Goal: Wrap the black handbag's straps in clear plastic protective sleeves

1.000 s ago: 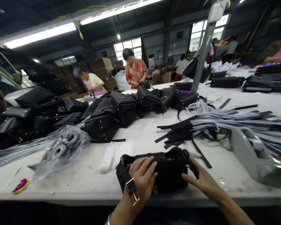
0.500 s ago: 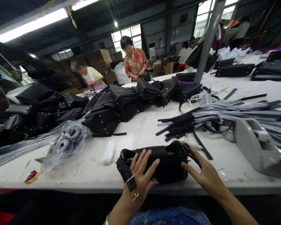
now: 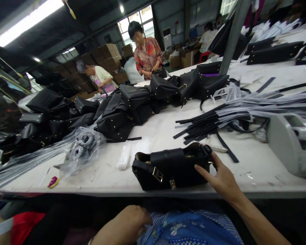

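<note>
One small black handbag [image 3: 172,168] sat at the bench [image 3: 255,166] near edge, top open, a strap with one gold buckle across its front and a small gold clasp below. The right hand [image 3: 220,177] rested loosely spread against its right end; the left hand [image 3: 127,223], curled and holding nothing, was at the lap. Two people [image 3: 145,51] stood at the far side beside a pile of black bags [image 3: 122,115].

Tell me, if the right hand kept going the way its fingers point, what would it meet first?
The right hand already touches the black bag at its right end, so it would likely press further into that.

No legible text — anywhere, on anything.
</note>
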`<state>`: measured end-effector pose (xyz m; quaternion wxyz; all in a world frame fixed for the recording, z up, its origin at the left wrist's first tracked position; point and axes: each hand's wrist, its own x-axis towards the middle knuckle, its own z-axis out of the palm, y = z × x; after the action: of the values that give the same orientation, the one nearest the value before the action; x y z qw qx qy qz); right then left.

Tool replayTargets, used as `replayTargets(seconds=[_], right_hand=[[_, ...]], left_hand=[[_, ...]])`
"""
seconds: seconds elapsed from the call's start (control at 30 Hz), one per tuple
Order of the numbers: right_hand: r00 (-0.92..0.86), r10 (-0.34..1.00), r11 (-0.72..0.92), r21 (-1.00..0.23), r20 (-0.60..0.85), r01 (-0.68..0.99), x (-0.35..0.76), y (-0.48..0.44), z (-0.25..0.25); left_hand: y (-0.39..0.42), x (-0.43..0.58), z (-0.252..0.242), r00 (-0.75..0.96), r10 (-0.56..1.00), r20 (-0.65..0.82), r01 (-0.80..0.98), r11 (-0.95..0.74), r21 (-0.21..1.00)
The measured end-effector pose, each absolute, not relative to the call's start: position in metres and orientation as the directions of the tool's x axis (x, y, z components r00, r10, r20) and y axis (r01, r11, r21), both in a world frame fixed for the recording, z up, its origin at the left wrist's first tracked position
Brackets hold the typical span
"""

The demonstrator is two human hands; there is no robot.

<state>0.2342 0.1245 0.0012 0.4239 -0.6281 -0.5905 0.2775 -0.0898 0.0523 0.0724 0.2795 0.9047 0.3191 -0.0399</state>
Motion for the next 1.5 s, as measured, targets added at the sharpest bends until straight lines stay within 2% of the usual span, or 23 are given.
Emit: replayTargets(seconds=[0.03, 0.1, 0.17, 0.2, 0.27, 0.33, 0.37, 0.47, 0.57, 0.77, 0.9, 1.0, 1.1, 1.27, 1.33, 1.4, 1.5], right_hand=[[0.15, 0.978, 0.054, -0.864, 0.147, 0.5, 0.234, 0.125, 0.001], [0.151, 0.979, 0.049, -0.871, 0.14, 0.489, 0.232, 0.125, 0.002], [0.165, 0.977, 0.039, -0.873, 0.136, 0.486, 0.231, 0.126, 0.003], [0.174, 0.975, 0.034, -0.871, 0.136, 0.49, 0.23, 0.126, 0.003], [0.183, 0.973, 0.031, -0.867, 0.14, 0.498, 0.229, 0.126, 0.005], [0.177, 0.973, 0.041, -0.864, 0.149, 0.502, 0.228, 0.126, 0.007], [0.171, 0.973, 0.049, -0.865, 0.154, 0.499, 0.228, 0.126, 0.008], [0.16, 0.97, 0.084, -0.87, 0.183, 0.485, 0.228, 0.126, 0.01], [0.154, 0.961, 0.132, -0.871, 0.229, 0.474, 0.227, 0.127, 0.01], [0.177, 0.946, 0.16, -0.866, 0.272, 0.473, 0.227, 0.133, 0.007], [0.22, 0.936, 0.141, -0.867, 0.273, 0.478, 0.226, 0.14, 0.006], [0.255, 0.927, 0.127, -0.87, 0.275, 0.476, 0.222, 0.145, 0.007], [0.289, 0.918, 0.118, -0.883, 0.271, 0.453, 0.215, 0.149, 0.007], [0.307, 0.915, 0.131, -0.912, 0.262, 0.388, 0.207, 0.156, 0.002], [0.319, 0.908, 0.144, -0.916, 0.273, 0.374, 0.206, 0.155, 0.0], [0.334, 0.893, 0.164, -0.91, 0.301, 0.381, 0.205, 0.149, 0.001], [0.335, 0.864, 0.217, -0.877, 0.377, 0.429, 0.205, 0.141, 0.001]], left_hand=[[0.05, -0.091, 0.088, 0.822, 0.502, -0.269, 0.559, -0.618, 0.553], [0.05, -0.085, 0.119, 0.875, 0.446, -0.188, 0.445, -0.59, 0.674], [0.055, -0.072, 0.138, 0.811, 0.586, -0.009, 0.461, -0.629, 0.627], [0.061, -0.064, 0.14, 0.754, 0.648, 0.102, 0.506, -0.674, 0.538], [0.074, -0.049, 0.131, 0.746, 0.612, 0.263, 0.553, -0.789, 0.267], [0.09, -0.038, 0.111, 0.852, 0.467, 0.234, 0.483, -0.876, -0.009], [0.098, -0.033, 0.099, 0.895, 0.401, 0.193, 0.425, -0.9, -0.1], [0.116, -0.026, 0.073, 0.962, 0.252, 0.102, 0.27, -0.928, -0.256], [0.126, -0.024, 0.066, 0.983, 0.172, 0.066, 0.184, -0.929, -0.321], [0.129, -0.028, 0.076, 0.982, 0.144, 0.12, 0.173, -0.943, -0.285], [0.129, -0.037, 0.07, 0.938, 0.186, 0.291, 0.241, -0.956, -0.166], [0.126, -0.042, 0.058, 0.849, 0.295, 0.439, 0.351, -0.935, -0.051], [0.119, -0.041, 0.048, 0.73, 0.435, 0.527, 0.479, -0.876, 0.058], [0.102, -0.026, 0.038, 0.448, 0.715, 0.536, 0.715, -0.647, 0.266], [0.097, -0.019, 0.035, 0.413, 0.75, 0.516, 0.766, -0.593, 0.249], [0.094, -0.018, 0.032, 0.422, 0.738, 0.527, 0.795, -0.581, 0.176], [0.107, -0.028, 0.021, 0.528, 0.611, 0.59, 0.728, -0.683, 0.056]])
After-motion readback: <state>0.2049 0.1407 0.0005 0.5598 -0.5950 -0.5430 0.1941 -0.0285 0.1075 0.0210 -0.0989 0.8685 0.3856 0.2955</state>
